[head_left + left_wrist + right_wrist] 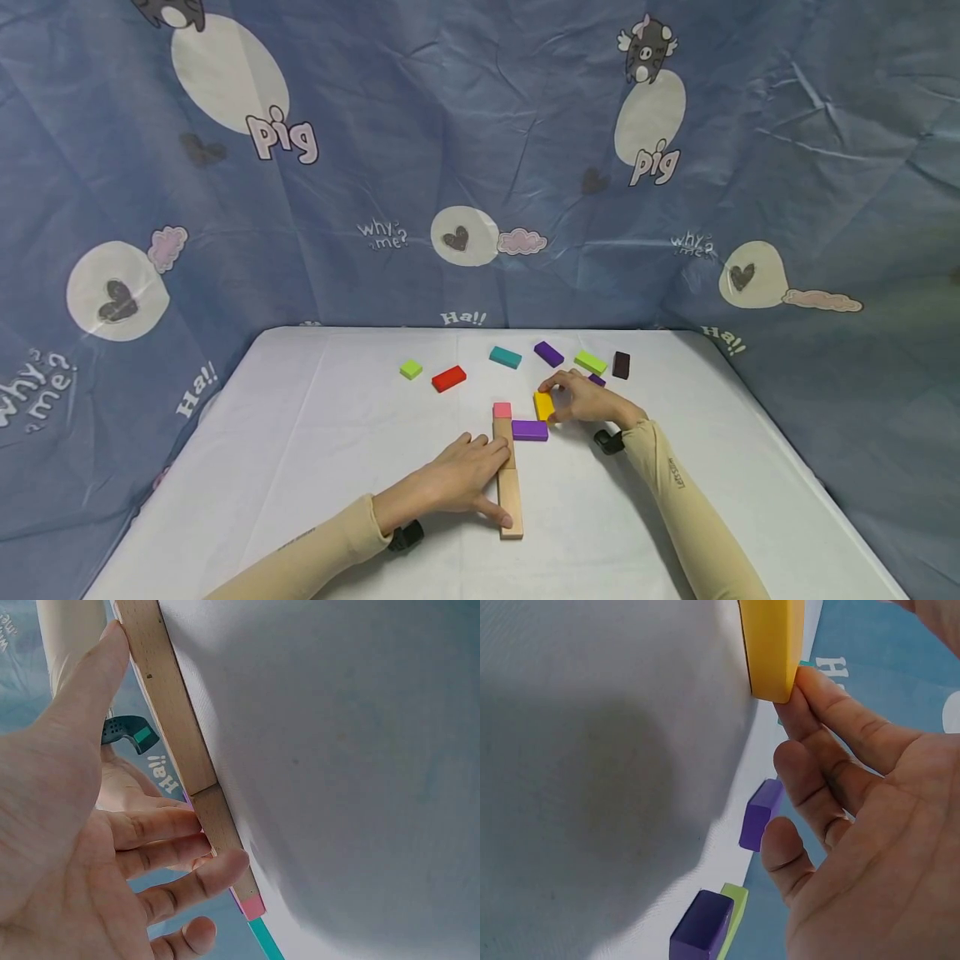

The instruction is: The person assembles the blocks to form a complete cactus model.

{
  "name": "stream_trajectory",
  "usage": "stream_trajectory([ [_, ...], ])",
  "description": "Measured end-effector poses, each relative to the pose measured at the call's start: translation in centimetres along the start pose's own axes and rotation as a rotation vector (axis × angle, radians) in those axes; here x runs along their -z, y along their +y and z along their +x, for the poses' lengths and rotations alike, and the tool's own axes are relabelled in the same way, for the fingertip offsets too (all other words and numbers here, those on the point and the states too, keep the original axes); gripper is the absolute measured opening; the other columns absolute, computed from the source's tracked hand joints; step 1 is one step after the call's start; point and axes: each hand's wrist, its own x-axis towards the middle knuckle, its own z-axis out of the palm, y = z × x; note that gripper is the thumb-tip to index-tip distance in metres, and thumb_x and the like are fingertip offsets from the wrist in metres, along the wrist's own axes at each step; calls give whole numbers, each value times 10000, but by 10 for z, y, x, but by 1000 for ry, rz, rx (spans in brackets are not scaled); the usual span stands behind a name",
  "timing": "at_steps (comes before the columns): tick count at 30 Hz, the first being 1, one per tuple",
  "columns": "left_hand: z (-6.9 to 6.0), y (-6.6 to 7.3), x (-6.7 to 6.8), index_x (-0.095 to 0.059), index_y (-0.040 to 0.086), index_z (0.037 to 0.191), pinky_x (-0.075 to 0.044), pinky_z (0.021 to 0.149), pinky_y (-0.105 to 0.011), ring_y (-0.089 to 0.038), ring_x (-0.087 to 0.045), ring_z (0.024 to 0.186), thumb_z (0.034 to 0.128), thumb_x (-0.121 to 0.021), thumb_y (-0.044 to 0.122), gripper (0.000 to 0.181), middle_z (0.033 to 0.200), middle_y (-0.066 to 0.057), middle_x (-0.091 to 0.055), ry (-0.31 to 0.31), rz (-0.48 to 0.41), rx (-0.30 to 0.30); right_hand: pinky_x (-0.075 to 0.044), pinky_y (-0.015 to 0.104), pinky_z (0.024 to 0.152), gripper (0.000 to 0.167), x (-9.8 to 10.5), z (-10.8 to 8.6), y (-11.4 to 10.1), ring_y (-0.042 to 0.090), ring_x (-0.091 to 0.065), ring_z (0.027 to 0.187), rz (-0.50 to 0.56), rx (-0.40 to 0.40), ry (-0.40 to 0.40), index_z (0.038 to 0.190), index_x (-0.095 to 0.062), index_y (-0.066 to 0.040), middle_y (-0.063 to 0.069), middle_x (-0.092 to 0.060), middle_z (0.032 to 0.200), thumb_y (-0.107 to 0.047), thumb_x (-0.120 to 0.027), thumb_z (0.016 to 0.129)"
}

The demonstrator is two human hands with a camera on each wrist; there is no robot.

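Note:
Two wooden blocks lie end to end in a column, with a pink block at the far end. My left hand rests on the column from its left side, thumb on the near block, fingers on the far one; the left wrist view shows the fingers and thumb along the wood. A purple block lies crosswise against the column's right side. My right hand pinches a yellow block by its ends, just beyond the purple block. The right wrist view shows fingertips at one end of the yellow block.
Farther back on the white table lie a small green block, a red one, a teal one, a purple one, a long green one and a dark one. Another purple block is partly hidden.

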Motion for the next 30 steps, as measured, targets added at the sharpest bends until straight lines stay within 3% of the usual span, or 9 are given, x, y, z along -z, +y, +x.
stream_trajectory([
  [20,0,0,-2,-469,155,1319,-420,927,-403,-160,-510,1077,645,-543,858,976,1275,35,-495,-7,-1,-1,-362,464,1009,588,-1,-3,0,223,-457,1139,24,-5,9,1236,-600,-148,-5,-584,1213,-322,-823,720],
  [24,0,0,-1,-467,156,1323,-421,922,-399,-159,-508,1071,647,-538,858,977,1282,34,-491,-5,3,-3,-376,481,985,532,5,-5,1,264,-480,1127,44,20,74,1245,-583,-94,45,-580,1216,-260,-778,778],
  [30,0,0,0,-481,156,1292,-417,878,-366,-153,-505,1025,645,-554,850,951,1243,39,-500,11,8,-11,-378,483,906,459,21,-10,9,363,-466,1074,83,33,252,1203,-582,-29,153,-588,1176,-186,-758,809],
])
